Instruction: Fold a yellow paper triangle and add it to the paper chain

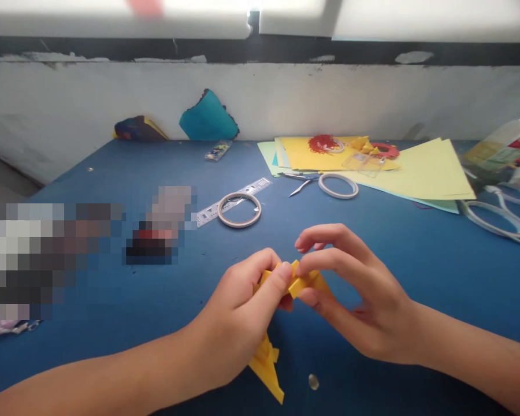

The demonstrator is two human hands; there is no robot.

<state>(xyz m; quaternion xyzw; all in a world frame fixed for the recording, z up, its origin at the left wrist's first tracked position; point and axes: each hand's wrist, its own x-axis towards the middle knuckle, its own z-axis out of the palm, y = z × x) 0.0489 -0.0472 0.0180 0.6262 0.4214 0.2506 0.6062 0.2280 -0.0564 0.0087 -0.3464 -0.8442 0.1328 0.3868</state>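
My left hand (pixel 253 294) is closed around a folded piece of yellow paper (pixel 266 370), its thumb pressed on the upper fold. A pointed flap hangs down below the palm, and part of the paper is hidden behind the fingers. At the paper's small folded end, my right hand (pixel 355 289) pinches with thumb and a fingertip while another finger arches above. Below the hands a small round silvery disc (pixel 314 382) lies on the blue table (pixel 156 346).
Ahead lie a clear ruler (pixel 208 215), a tape ring (pixel 239 224), a drawing compass (pixel 301 188) and a second tape ring (pixel 338 195). Behind are yellow and pale green paper sheets (pixel 424 173). White-handled scissors (pixel 496 225) and a bottle (pixel 502 144) stand right. Blurred items lie left.
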